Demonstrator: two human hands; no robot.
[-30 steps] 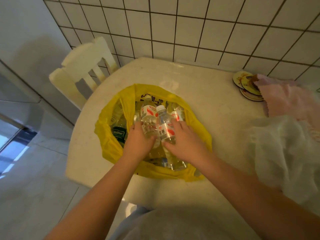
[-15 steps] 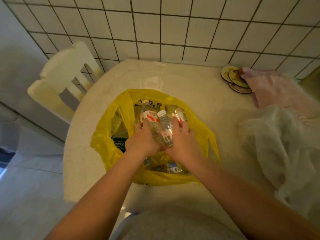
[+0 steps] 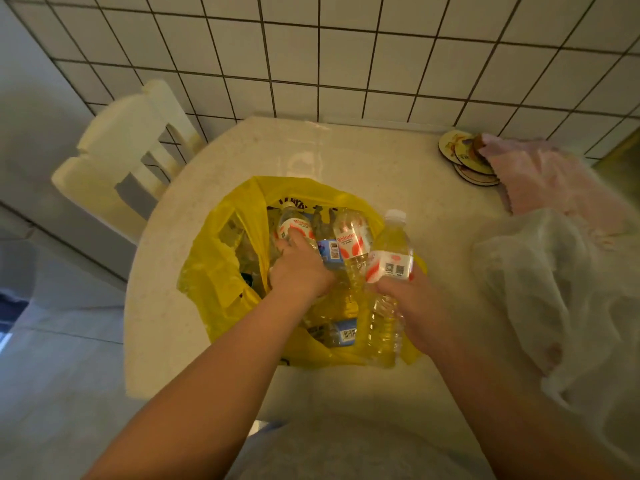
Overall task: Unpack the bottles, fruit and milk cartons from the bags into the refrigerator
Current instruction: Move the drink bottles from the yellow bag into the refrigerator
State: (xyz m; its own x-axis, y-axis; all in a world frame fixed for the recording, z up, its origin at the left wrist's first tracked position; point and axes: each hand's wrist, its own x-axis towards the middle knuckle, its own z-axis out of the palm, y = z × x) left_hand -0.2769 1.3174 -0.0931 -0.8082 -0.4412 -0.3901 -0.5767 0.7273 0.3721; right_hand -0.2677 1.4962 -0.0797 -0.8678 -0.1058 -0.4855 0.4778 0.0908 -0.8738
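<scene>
From the head camera, looking down: a pale speckled round-edged table (image 3: 346, 161) stands against a white tiled wall (image 3: 311, 57), and a crinkled yellow plastic bag (image 3: 214, 271) sits open on it, full of clear plastic bottles.

The right hand (image 3: 415, 306) has its grip closed round the lower body of a clear plastic water bottle with a white cap and a red-and-white label (image 3: 389, 265). That bottle stands nearly upright above the grip, cap pointing away from the person, over the bag's right edge and raised above the bottles still inside.

The left hand (image 3: 299, 271) is down in the bag's mouth, just left of the right grip. Its fingers curl over a second red-and-white labelled bottle (image 3: 296, 226) that lies among the others; the palm hides whether the grip is fully closed on it. Between the two grips stands a third bottle of the same kind (image 3: 351, 240), and a bottle with a blue label and barcode (image 3: 330, 249) lies just beside the left fingers. Another blue-labelled bottle (image 3: 341, 332) lies lower in the bag, below both grips.

Right of the right grip sits a translucent white plastic bag (image 3: 554, 289); beyond it a pink cloth (image 3: 547, 178) touches a small stack of round coasters (image 3: 464, 157). A white wooden chair (image 3: 128, 147) stands far left of the left grip.
</scene>
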